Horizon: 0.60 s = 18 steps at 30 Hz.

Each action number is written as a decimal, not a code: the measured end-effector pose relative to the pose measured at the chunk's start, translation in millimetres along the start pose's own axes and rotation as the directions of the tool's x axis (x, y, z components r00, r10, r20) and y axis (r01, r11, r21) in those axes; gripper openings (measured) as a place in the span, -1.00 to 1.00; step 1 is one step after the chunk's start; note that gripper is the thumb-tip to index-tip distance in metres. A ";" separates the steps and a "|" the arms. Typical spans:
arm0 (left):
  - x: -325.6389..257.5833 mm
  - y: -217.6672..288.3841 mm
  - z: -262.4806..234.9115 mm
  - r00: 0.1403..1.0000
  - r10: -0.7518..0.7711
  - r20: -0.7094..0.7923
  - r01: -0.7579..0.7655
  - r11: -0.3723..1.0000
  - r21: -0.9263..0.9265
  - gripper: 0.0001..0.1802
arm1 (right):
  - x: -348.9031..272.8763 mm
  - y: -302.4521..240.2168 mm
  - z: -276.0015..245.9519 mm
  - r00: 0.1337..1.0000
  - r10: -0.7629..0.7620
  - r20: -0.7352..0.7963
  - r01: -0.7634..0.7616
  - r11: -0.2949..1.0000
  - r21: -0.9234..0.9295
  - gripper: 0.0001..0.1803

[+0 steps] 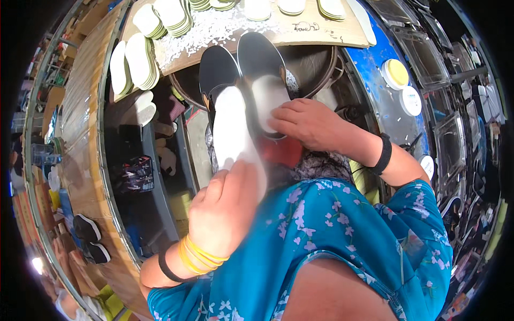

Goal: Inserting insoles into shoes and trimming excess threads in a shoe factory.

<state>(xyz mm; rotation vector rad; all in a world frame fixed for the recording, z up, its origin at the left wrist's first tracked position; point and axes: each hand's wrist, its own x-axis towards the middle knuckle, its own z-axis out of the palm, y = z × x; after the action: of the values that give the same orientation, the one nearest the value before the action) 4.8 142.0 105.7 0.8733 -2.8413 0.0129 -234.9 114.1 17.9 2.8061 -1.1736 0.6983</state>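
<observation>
Two black slip-on shoes lie side by side on my lap, toes pointing away: a left shoe (218, 67) and a right shoe (261, 55). A white insole (231, 125) is partly inside the left shoe, and its heel end sticks out toward me. My left hand (222, 206) is closed round that heel end. Inside the right shoe lies another pale insole (269, 99), blurred by motion. My right hand (310, 124) grips the right shoe's side near the heel, its fingertips over the opening; the thumb is hidden.
A cardboard-topped board (300, 35) ahead bears stacked insoles (142, 61) and scattered white scraps (203, 35). Round lidded tubs (396, 74) stand on a blue surface at right. A wooden bench (80, 134) runs along the left, with a pair of dark shoes (88, 230) on it.
</observation>
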 end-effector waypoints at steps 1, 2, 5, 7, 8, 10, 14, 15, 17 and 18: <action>0.4 -2.3 3.0 1.000 -0.003 0.001 0.003 1.000 -0.002 -0.59 | 0.3 -1.8 -0.3 1.000 -0.001 0.003 0.001 1.000 0.003 -0.70; 1.9 -6.1 7.1 1.000 -0.001 0.015 0.001 1.000 0.008 -0.59 | 1.0 -3.4 -1.1 0.994 0.041 0.098 -0.043 0.999 0.017 -0.67; 20.2 -25.6 28.6 1.000 0.019 -0.001 -0.019 0.997 0.069 -0.59 | 5.0 -7.2 -3.9 0.972 0.084 0.220 -0.093 0.995 0.027 -0.64; 32.4 -41.1 39.0 0.994 0.080 -0.072 -0.068 0.986 0.150 -0.59 | 8.3 -8.1 -7.6 0.963 0.102 0.248 -0.110 0.994 0.019 -0.64; 35.5 -46.3 41.6 0.991 0.096 -0.088 -0.078 0.978 0.191 -0.58 | 9.7 -8.9 -9.7 0.960 0.114 0.255 -0.124 0.992 0.024 -0.63; 30.1 -47.0 39.3 0.981 0.099 -0.168 -0.078 0.988 0.130 -0.60 | 12.4 -10.7 -14.6 0.955 0.130 0.266 -0.142 0.990 0.025 -0.62; 5.6 -33.7 26.7 0.962 0.128 -0.240 -0.084 0.979 0.184 -0.59 | 22.9 -24.5 -13.3 0.974 0.204 0.099 -0.217 0.966 0.140 -0.72; 0.2 -27.8 26.6 0.973 0.077 -0.217 -0.052 0.992 0.117 -0.60 | 26.8 -26.9 -10.2 0.967 0.257 0.006 -0.249 0.932 0.263 -0.76; -6.4 -20.2 28.5 0.995 0.014 -0.103 -0.009 0.999 0.048 -0.60 | 35.4 -30.3 -0.3 0.989 0.150 0.017 -0.149 0.953 0.265 -0.79; -6.5 -19.2 31.9 0.987 0.045 -0.153 -0.037 0.998 0.055 -0.60 | 39.7 -31.0 5.8 0.997 0.027 0.069 -0.046 0.955 0.294 -0.78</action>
<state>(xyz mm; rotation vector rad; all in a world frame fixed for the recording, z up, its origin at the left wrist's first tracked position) 15.8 127.8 72.4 0.7876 -2.7243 0.1530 -187.0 108.5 33.6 3.0778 -1.2271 0.8587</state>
